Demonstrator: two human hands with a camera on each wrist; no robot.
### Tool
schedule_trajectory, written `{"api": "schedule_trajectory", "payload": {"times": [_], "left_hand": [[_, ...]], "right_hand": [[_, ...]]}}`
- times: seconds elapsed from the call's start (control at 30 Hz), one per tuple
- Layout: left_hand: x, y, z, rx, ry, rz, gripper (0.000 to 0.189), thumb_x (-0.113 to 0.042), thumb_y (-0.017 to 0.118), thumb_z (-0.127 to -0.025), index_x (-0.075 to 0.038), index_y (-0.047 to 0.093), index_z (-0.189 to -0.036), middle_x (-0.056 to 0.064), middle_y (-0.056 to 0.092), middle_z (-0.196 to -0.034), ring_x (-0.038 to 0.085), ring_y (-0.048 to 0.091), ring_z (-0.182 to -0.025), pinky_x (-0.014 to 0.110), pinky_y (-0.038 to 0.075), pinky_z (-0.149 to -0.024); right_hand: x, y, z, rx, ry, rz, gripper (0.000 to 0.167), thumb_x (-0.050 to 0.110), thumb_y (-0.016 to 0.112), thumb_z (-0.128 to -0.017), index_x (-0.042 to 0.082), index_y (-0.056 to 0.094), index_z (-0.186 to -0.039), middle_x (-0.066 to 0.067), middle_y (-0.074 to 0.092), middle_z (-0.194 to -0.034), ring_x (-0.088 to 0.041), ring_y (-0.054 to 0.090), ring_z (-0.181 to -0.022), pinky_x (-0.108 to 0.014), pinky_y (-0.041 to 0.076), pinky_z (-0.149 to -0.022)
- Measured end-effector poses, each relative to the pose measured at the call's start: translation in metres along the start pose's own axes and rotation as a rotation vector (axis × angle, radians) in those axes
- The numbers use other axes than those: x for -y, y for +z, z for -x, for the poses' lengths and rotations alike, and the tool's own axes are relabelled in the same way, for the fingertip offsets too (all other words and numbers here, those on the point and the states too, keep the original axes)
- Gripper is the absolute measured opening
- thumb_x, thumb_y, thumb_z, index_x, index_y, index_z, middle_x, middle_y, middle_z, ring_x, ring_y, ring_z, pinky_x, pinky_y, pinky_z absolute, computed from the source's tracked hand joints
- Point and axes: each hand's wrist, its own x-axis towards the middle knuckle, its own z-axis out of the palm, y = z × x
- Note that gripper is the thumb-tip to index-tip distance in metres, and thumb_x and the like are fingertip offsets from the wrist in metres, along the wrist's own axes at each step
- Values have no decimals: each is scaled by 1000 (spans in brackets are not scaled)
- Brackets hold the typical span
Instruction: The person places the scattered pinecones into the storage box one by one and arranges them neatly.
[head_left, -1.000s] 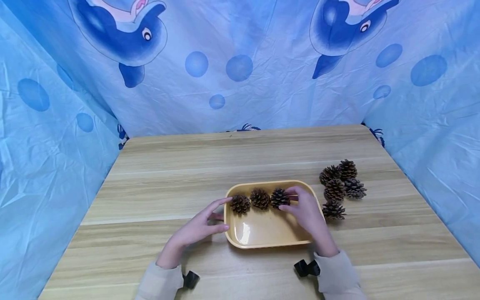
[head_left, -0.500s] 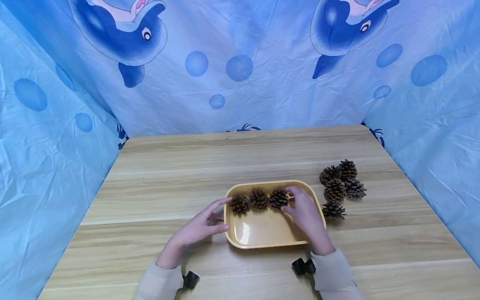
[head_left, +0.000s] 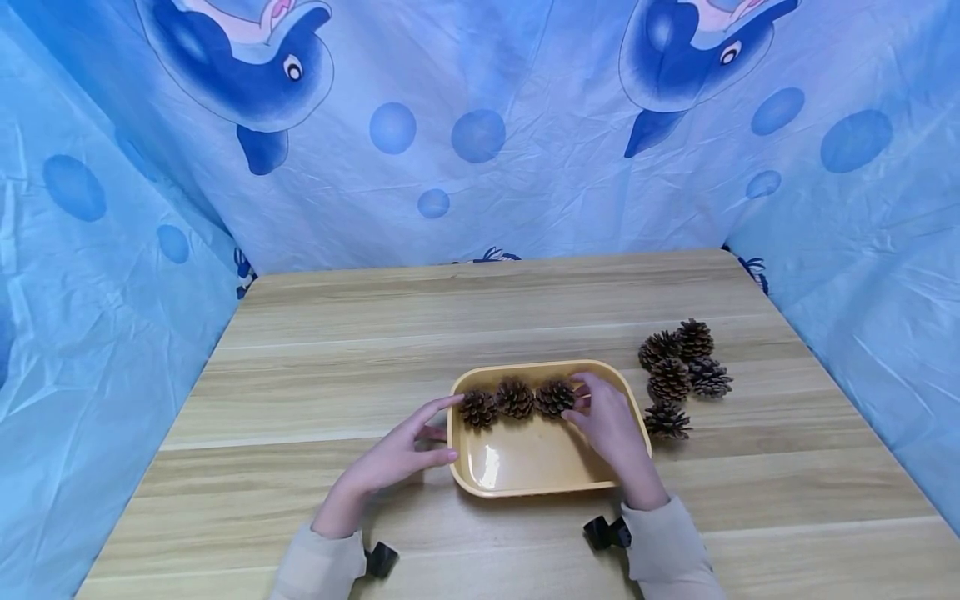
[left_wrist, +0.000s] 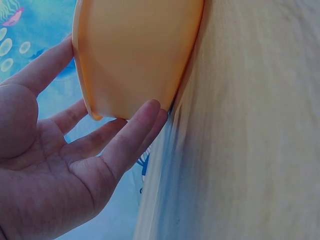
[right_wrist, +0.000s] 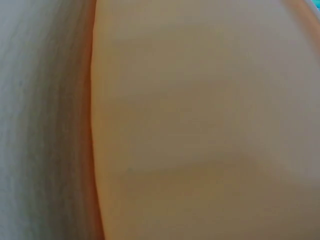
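Note:
A shallow yellow-orange plastic tray [head_left: 525, 492] sits on the table, with a row of 3 brown pine cones along its far side. My left hand [head_left: 401, 450] lies at the tray's left end. In the left wrist view the left hand [left_wrist: 75, 135] is spread, its fingertips along the tray's rim and outer wall [left_wrist: 135, 60]. Reaching over the right end, my right hand [head_left: 607, 421] holds the rightmost pine cone [head_left: 554, 398], thumb and fingers bent around its right side. Beside it are the middle cone [head_left: 515, 397] and the left cone [head_left: 478, 408]. The right wrist view shows only tray wall [right_wrist: 200, 125], hiding the fingers.
Several more pine cones [head_left: 669, 380] lie clustered on the wood-grain table [head_left: 337, 333] just right of the tray, the nearest one [head_left: 667, 420] close to its rim. A blue dolphin-print cloth [head_left: 480, 192] hangs behind and at both sides of the table.
The right hand's thumb has shifted slightly right on the rightmost cone, and that cone has moved a little left. The other two in the tray have also edged left. The left hand stays put.

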Motion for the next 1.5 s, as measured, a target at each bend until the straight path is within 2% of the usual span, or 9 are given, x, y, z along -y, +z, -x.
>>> {"api": "schedule_trajectory", "payload": {"times": [0.23,0.43,0.67,1.07,1.23,1.27,1.33,1.37,1.5], "left_hand": [[1,0,0,-3,3,4,75,-18,67,-90,-17,25,-153,24,23,-157,46,51,-123,54,48,-102],[1,0,0,-1,7,-5,76,-18,67,-90,-17,25,-153,23,22,-158,46,51,-123,53,48,-102],[1,0,-1,1,6,-9,76,-19,67,-90,-17,25,-153,23,22,-158,46,51,-124,53,49,-101],[0,1,1,-5,-7,-3,75,-18,67,-91,-17,25,-153,22,22,-158,46,51,-124,55,46,-104],[0,0,1,-7,-8,-1,75,-16,66,-91,-17,25,-153,23,23,-157,45,51,-124,55,45,-104],[0,0,1,-7,-8,-1,74,-16,66,-91,-17,25,-153,23,23,-157,45,51,-124,55,45,-104],[-1,0,0,-5,-8,-2,75,-16,66,-91,-17,25,-153,23,23,-158,45,52,-124,55,45,-104],[-1,0,0,-5,-8,-3,75,-17,66,-91,-17,25,-153,23,23,-158,45,52,-124,55,46,-104],[-2,0,0,-1,-9,-7,75,-18,67,-90,-17,25,-153,23,24,-157,45,52,-123,55,46,-103]], "right_hand": [[0,0,-1,26,22,-13,54,5,76,-79,-1,54,-128,-18,68,-109,-32,66,-101,-46,56,-90],[-1,-7,0,40,20,-35,53,6,75,-80,-2,54,-128,-22,66,-111,-35,65,-103,-46,55,-91],[1,-22,5,66,42,-144,54,4,70,-85,-5,48,-134,-28,58,-127,-41,57,-118,-47,52,-98],[0,-43,20,-25,34,-202,55,4,71,-85,-3,49,-135,-25,60,-127,-37,59,-118,-39,54,-95],[-5,-53,25,-85,4,-202,50,3,71,-85,-4,52,-130,-25,62,-123,-37,60,-114,-39,55,-93],[-7,-55,25,-95,-1,-203,49,3,71,-85,-4,53,-130,-25,63,-122,-37,61,-114,-35,56,-91],[-11,-60,27,-112,-3,-210,47,3,71,-86,-4,54,-128,-25,63,-121,-34,62,-112,-23,57,-87],[-13,-62,27,-121,-1,-213,46,4,71,-86,-4,54,-128,-25,64,-120,-28,63,-109,-17,56,-85],[-26,-72,31,-153,16,-234,45,7,70,-87,-5,54,-128,-26,62,-121,7,57,-99,2,45,-79]]}}
